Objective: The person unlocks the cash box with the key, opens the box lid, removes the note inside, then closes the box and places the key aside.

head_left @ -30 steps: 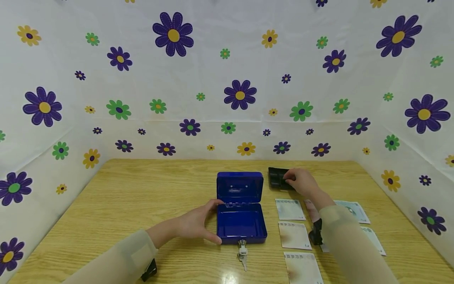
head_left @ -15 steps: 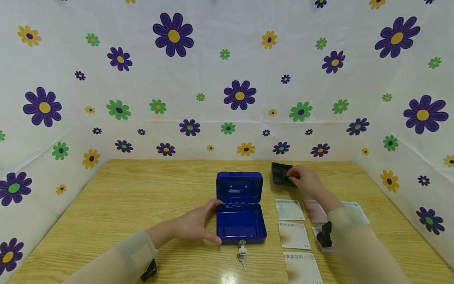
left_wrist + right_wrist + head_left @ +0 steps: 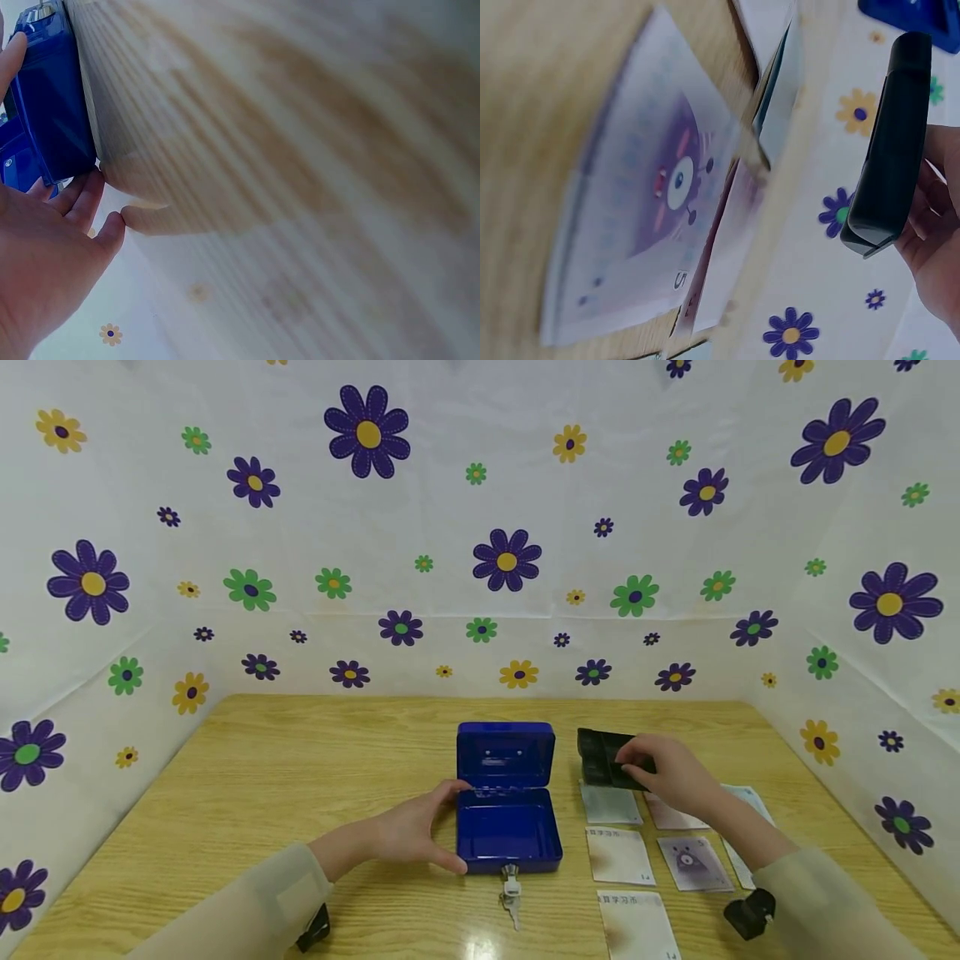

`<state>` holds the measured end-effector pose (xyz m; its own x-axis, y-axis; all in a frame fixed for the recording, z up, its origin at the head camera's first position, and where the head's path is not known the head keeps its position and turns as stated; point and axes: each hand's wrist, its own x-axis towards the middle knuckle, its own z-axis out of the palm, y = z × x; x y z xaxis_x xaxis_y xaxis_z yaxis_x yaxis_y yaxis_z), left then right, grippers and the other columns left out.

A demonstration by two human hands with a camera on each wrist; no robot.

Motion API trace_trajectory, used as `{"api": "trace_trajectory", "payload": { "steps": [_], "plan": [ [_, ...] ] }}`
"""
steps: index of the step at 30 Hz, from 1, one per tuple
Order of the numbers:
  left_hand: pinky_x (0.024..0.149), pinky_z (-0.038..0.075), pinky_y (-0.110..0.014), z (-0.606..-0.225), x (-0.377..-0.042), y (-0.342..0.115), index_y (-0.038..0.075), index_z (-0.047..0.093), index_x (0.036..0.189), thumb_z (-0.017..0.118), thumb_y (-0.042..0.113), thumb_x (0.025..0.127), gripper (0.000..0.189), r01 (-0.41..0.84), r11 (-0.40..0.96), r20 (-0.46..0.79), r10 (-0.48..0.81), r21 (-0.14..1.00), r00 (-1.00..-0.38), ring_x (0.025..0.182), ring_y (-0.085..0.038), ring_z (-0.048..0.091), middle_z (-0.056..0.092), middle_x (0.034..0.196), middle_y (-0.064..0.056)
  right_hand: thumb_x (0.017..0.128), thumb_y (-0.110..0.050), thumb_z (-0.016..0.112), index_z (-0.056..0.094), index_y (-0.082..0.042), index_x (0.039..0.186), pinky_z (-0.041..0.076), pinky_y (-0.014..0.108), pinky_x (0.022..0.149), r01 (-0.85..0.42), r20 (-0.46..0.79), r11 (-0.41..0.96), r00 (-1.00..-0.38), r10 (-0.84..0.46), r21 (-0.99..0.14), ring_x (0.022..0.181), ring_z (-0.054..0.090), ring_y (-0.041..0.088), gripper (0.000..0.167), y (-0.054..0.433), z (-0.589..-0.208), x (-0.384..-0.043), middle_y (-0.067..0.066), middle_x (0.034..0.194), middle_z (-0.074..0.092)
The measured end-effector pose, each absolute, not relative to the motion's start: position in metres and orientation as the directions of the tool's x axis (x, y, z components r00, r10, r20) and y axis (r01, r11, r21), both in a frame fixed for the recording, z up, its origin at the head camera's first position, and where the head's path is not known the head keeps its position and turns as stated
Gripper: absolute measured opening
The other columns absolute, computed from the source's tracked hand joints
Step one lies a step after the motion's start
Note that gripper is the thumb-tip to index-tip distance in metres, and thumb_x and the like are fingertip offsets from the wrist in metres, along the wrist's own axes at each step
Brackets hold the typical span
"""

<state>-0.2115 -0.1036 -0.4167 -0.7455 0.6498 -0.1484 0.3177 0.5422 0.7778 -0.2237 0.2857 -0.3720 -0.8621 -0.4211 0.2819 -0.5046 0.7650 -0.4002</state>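
A blue metal cash box (image 3: pixel 508 831) stands with its lid up and its inside bare. My left hand (image 3: pixel 401 831) spans its left side, thumb at the front corner and fingers by the hinge. In the left wrist view, fingertips (image 3: pixel 90 191) meet the box's rear lower edge. My right hand (image 3: pixel 663 768) pinches a black compartmented coin tray (image 3: pixel 596 760) near its middle. The right wrist view shows the tray (image 3: pixel 891 150) raised off the table, its long side facing the camera. From the head, the tray overlaps the top of a pale green play banknote (image 3: pixel 611 805).
A silver key (image 3: pixel 512 893) hangs from the box's front lock. Several piles of play banknotes lie to the right, among them a purple 5 note (image 3: pixel 694 864), a pink one (image 3: pixel 675 812) and a cream one (image 3: pixel 619 857). A flowered cloth (image 3: pixel 420 527) surrounds the wooden table (image 3: pixel 300 752).
The coin tray, in my right hand, first shifts slightly back and right, then comes nearer me over the banknotes. The purple note is uncovered by the arm. My left hand stays put.
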Motion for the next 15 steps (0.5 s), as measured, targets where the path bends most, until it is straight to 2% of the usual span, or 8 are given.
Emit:
{"api": "trace_trajectory", "payload": {
  "steps": [9,15],
  "plan": [
    [0.113,0.025,-0.045,-0.417,-0.211,-0.105,0.014,0.025,0.148,0.087,0.035,0.073,0.100,0.334,0.520,-0.121,0.659,0.787,-0.742,0.139,-0.026,0.033,0.035,0.150,-0.011,0.084,0.006,0.072,0.066,-0.016,0.093,0.051,0.029,0.066,-0.580,0.316,0.695,-0.814,-0.486,-0.425,0.076,0.054,0.004,0.025,0.273,-0.365,-0.185,-0.008,0.086,0.061],
    [0.112,0.025,-0.045,-0.418,-0.212,-0.104,0.014,0.026,0.148,0.087,0.035,0.073,0.099,0.339,0.519,-0.115,0.660,0.785,-0.742,0.138,-0.025,0.033,0.036,0.150,-0.011,0.086,0.001,0.071,0.066,-0.019,0.093,0.052,0.027,0.068,-0.588,0.266,0.667,-0.806,-0.529,-0.458,0.076,0.054,0.004,0.023,0.252,-0.364,-0.175,-0.009,0.087,0.061]
  ]
}}
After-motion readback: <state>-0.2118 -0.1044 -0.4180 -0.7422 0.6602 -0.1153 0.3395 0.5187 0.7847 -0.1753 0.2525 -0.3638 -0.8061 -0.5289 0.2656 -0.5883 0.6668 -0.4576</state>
